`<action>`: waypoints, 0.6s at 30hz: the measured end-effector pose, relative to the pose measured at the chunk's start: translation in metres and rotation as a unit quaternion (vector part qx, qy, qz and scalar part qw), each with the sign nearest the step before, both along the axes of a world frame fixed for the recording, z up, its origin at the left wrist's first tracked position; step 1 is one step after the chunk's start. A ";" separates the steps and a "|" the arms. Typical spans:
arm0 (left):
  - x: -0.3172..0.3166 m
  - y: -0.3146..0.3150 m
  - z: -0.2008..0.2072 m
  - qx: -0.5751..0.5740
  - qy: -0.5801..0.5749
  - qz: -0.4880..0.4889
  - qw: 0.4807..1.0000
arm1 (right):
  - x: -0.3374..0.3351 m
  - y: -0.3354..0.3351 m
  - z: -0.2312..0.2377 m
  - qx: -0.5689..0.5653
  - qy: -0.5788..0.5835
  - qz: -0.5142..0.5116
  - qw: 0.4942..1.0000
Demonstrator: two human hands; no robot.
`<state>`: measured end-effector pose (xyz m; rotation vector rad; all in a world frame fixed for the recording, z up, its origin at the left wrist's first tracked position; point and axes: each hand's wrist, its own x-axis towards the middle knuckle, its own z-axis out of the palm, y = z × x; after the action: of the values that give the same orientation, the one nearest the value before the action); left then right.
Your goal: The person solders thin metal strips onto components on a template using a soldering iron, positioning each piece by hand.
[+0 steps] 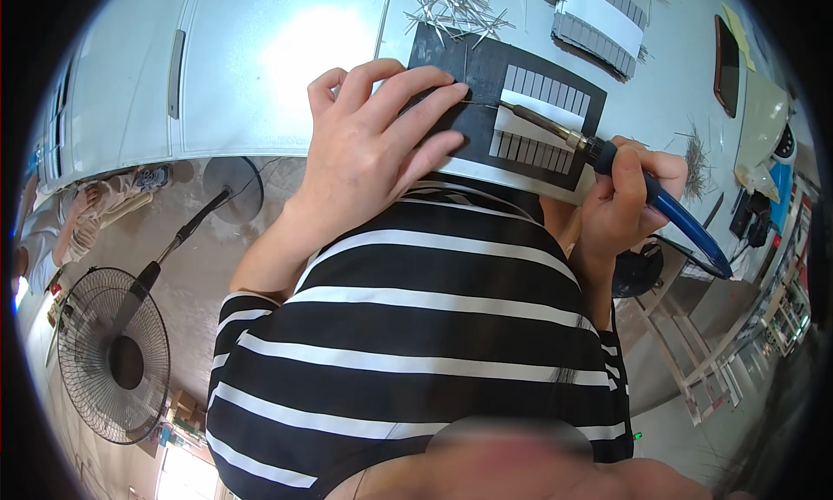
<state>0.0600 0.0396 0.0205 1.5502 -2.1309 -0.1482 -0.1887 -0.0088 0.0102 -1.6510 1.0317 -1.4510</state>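
Observation:
My right hand (629, 196) is wrapped round the blue handle of a soldering iron (668, 201). Its metal tip points left and meets the left edge of a white strip piece with rows of grey tabs (540, 110). That piece lies on a black mat (473, 140). Over the mat's left part, my left hand (373, 136) has its fingers spread, thumb apart from the index finger. The index fingertip rests at the end of a thin wire (480, 102) that reaches toward the iron's tip. Whether it presses the wire is hard to make out.
A pile of thin metal leads (455, 10) lies beyond the mat. Stacked tabbed pieces (599, 27) sit at the far right, with a phone (726, 66) beyond. Loose wire bits (696, 166) lie right of my right hand. A standing fan (126, 361) is on the floor left.

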 end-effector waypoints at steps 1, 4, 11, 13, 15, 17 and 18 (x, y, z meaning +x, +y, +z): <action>0.001 -0.003 -0.001 -0.014 0.000 -0.004 1.000 | 0.001 0.001 0.001 -0.001 0.002 -0.018 1.000; 0.003 -0.011 0.001 -0.012 -0.029 -0.018 0.999 | -0.005 0.000 -0.001 -0.002 -0.017 0.026 0.999; 0.005 -0.019 -0.003 -0.032 -0.082 -0.010 0.996 | 0.007 0.001 0.012 0.012 -0.051 0.012 0.999; 0.003 -0.019 -0.001 -0.036 -0.079 0.003 0.996 | 0.015 0.000 0.023 0.061 -0.076 -0.004 0.995; 0.001 -0.016 0.001 -0.038 -0.075 0.016 0.996 | 0.017 0.000 0.025 0.064 -0.076 -0.011 0.995; 0.002 -0.009 0.003 -0.056 -0.072 0.021 0.996 | 0.017 0.000 0.026 0.067 -0.075 -0.017 0.995; 0.001 -0.005 0.003 -0.056 -0.071 0.010 0.996 | 0.017 0.000 0.027 0.068 -0.081 -0.008 0.994</action>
<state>0.0609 0.0345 0.0231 1.5583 -2.1901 0.0902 -0.1721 -0.0087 0.0370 -1.4089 1.0308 -1.4651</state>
